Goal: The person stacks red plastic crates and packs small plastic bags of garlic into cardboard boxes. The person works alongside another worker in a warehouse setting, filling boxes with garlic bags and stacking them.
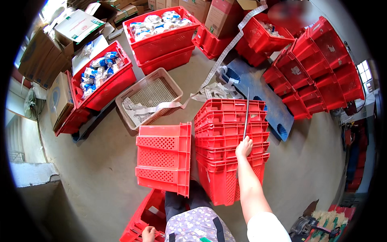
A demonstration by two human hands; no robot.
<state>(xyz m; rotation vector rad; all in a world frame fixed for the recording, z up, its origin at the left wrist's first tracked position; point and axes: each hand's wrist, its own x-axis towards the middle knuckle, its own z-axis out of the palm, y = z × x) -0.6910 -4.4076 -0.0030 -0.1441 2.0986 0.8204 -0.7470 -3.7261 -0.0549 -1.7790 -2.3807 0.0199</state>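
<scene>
My right hand (pixel 244 147) grips the lower end of a long, thin metal rod (pixel 247 113), which points away from me. Below the rod stands a stack of nested red plastic crates (pixel 222 181), right of my legs. Another red crate (pixel 163 160) lies tipped on its side before me, its perforated wall facing up. Low in the picture, my left hand (pixel 148 234) is at the rim of a red crate (pixel 142 216) by my left leg. Its fingers look curled, but whether they hold the rim cannot be made out.
A beige plastic basket (pixel 178 87) holds paper strips; a long printed strip (pixel 222 57) trails from it. Red crates with blue-and-white wrapped packages (pixel 102 71) stand behind. A blue pallet (pixel 260 87) and stacked red crates (pixel 314 69) are at right; cardboard boxes (pixel 77 25) at back left.
</scene>
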